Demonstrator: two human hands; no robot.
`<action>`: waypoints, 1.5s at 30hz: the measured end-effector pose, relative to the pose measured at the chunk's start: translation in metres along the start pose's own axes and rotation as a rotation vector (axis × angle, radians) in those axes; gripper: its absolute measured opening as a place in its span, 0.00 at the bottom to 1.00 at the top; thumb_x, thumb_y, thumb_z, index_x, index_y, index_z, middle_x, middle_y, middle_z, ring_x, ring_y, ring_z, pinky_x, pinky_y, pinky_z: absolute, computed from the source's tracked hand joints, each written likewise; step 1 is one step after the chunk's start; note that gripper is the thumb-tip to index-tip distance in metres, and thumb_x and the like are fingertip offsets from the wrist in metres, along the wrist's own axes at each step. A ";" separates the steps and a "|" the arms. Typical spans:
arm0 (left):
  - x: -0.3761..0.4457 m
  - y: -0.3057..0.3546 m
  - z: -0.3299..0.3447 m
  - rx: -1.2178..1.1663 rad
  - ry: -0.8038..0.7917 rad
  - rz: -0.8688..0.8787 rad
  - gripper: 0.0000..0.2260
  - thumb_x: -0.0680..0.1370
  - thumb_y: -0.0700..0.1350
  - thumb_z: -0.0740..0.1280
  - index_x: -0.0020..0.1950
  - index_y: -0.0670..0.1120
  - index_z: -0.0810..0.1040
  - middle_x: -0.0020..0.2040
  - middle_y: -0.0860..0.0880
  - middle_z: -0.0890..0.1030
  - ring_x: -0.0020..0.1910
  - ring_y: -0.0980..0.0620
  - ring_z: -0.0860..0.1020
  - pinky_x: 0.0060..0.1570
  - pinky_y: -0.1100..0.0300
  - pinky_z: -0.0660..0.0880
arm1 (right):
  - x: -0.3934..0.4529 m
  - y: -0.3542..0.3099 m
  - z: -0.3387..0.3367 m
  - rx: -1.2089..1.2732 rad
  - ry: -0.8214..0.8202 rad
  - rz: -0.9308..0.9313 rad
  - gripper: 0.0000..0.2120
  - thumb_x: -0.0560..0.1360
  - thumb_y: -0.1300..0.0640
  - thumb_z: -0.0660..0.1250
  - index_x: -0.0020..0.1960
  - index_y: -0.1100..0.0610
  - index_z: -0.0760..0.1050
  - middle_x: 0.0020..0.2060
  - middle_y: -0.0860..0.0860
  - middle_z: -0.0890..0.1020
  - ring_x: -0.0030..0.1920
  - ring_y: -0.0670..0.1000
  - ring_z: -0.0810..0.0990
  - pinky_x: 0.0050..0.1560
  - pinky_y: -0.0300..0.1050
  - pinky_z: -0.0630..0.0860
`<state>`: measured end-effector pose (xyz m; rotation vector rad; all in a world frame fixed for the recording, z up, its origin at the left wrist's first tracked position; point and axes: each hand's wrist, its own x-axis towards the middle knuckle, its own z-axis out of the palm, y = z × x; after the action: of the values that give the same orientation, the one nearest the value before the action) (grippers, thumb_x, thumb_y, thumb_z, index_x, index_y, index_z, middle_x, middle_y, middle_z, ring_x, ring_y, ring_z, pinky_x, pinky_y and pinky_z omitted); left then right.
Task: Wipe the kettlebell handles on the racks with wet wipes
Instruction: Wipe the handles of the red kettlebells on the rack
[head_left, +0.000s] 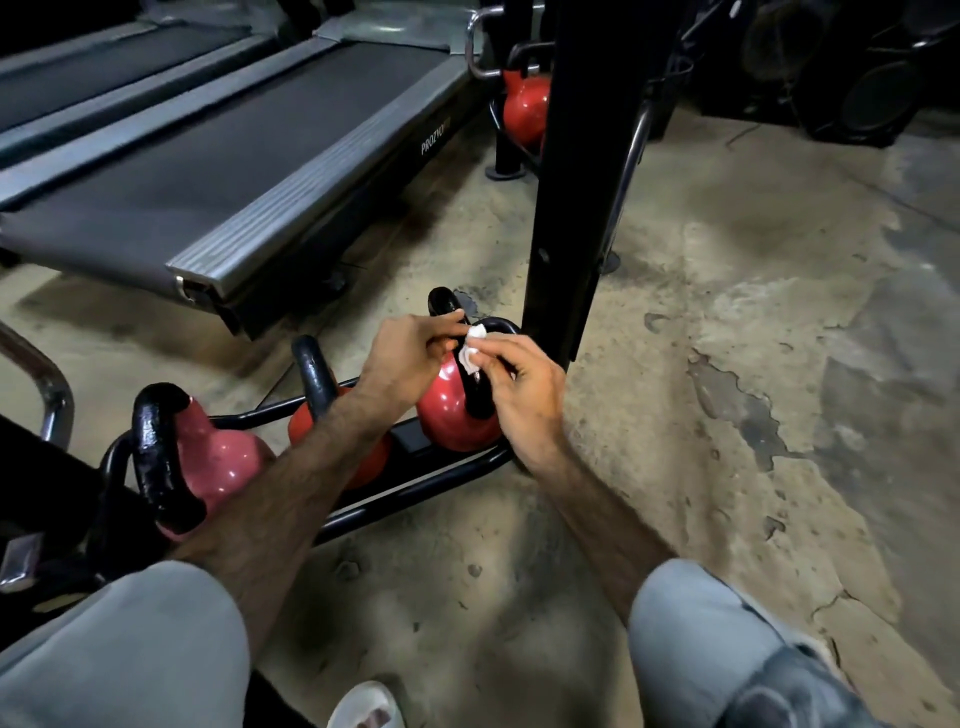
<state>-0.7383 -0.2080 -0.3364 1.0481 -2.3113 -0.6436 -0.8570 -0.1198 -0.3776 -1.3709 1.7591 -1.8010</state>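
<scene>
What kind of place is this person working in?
Most likely a gym. Treadmills stand side by side at the upper left, red kettlebells sit in a low black rack on a worn concrete floor, and large speakers stand in the far corner.

- A worn concrete floor (727, 364), stained and cracked, with patches of its surface flaked away, fills the dim gym.
- Two treadmills (234, 156) lie side by side at upper left, dark belts edged by ribbed grey side rails.
- A black steel upright (576, 182) rises from the floor at centre.
- Large black speakers (857, 78) stand in the shadowed far right corner.
</scene>
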 end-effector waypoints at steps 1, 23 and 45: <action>0.001 -0.002 0.000 0.010 0.005 0.005 0.14 0.76 0.33 0.66 0.58 0.44 0.82 0.61 0.50 0.80 0.62 0.57 0.76 0.63 0.75 0.64 | -0.001 0.002 -0.002 -0.024 -0.015 -0.017 0.07 0.73 0.65 0.72 0.50 0.59 0.85 0.47 0.48 0.84 0.51 0.44 0.82 0.57 0.39 0.76; 0.015 -0.014 -0.010 -0.140 -0.115 -0.090 0.14 0.79 0.37 0.60 0.62 0.45 0.80 0.59 0.42 0.81 0.60 0.46 0.77 0.59 0.60 0.70 | 0.038 -0.015 0.000 -1.205 -0.663 -1.092 0.03 0.66 0.55 0.74 0.36 0.53 0.81 0.34 0.48 0.80 0.44 0.55 0.73 0.43 0.50 0.62; 0.023 -0.036 0.004 -0.210 -0.154 -0.022 0.15 0.78 0.36 0.64 0.60 0.50 0.81 0.70 0.52 0.73 0.70 0.58 0.68 0.71 0.67 0.59 | 0.014 0.014 -0.035 -0.800 -0.395 -0.731 0.07 0.75 0.60 0.68 0.53 0.58 0.81 0.49 0.52 0.82 0.47 0.54 0.77 0.46 0.45 0.72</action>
<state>-0.7344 -0.2465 -0.3552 0.9561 -2.3017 -0.9839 -0.8958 -0.1114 -0.3777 -2.7321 1.9568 -0.8835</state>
